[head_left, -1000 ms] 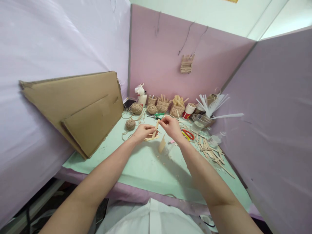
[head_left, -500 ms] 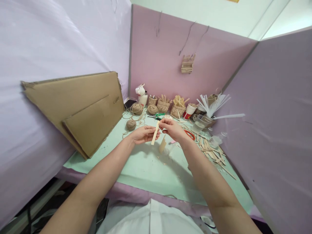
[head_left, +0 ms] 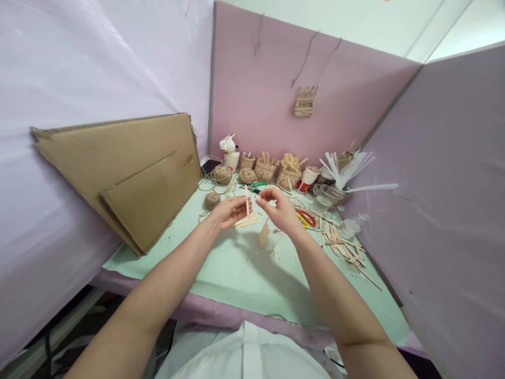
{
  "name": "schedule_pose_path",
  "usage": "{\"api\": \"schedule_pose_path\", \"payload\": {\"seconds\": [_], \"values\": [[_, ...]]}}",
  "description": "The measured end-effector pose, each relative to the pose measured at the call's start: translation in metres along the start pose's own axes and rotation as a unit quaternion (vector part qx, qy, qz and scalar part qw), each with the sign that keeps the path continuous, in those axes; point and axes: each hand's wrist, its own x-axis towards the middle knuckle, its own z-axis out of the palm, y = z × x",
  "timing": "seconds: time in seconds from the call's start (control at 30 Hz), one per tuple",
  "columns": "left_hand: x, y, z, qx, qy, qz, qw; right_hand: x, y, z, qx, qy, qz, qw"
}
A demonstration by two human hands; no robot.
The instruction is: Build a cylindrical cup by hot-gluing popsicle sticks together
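1. Currently, the person is holding a thin pale wooden craft stick (head_left: 247, 201) upright in the left hand (head_left: 231, 211). That hand's grip is pinching closed on the stick's lower part, above the mint-green desk (head_left: 236, 273).
2. The right hand (head_left: 281, 211) is hovering just beside the stick. Its grip is apart, with thumb and fingers loosely curled and clamping nothing that can be made out.
3. Judging by this, the step in hand is steadying a single stick over the small flat bundle of pale wooden sticks (head_left: 248, 221), which is lying on the desk just under the hands.
4. Further handling would be calling for a firm left pinch and a light right-hand touch at the free upper end, since the stick is slim and could be twisting easily.
5. Against the frame half a second earlier, the stick is now standing upright instead of leaning. The right hand is no longer pinching its top, and the flat bundle is now showing below the hands. The red-handled scissors (head_left: 308, 217) and the round ball of brown jute twine (head_left: 212, 200) are lying where they were.
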Motion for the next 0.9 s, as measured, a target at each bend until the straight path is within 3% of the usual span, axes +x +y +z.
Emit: {"api": "schedule_pose_path", "payload": {"seconds": [0.1, 0.23, 0.9], "values": [[0.002, 0.0, 0.001, -0.016, 0.049, 0.04, 0.998, -0.016, -0.01, 0.003, -0.071, -0.018, -0.016, 0.997], [0.002, -0.001, 0.002, -0.018, 0.05, 0.073, 0.996, -0.028, -0.013, 0.012, -0.105, -0.03, -0.003, 0.994], [0.0, -0.003, 0.0, -0.008, 0.013, 0.102, 0.995, -0.024, -0.006, 0.01, 0.003, -0.038, 0.098, 0.994]]}}
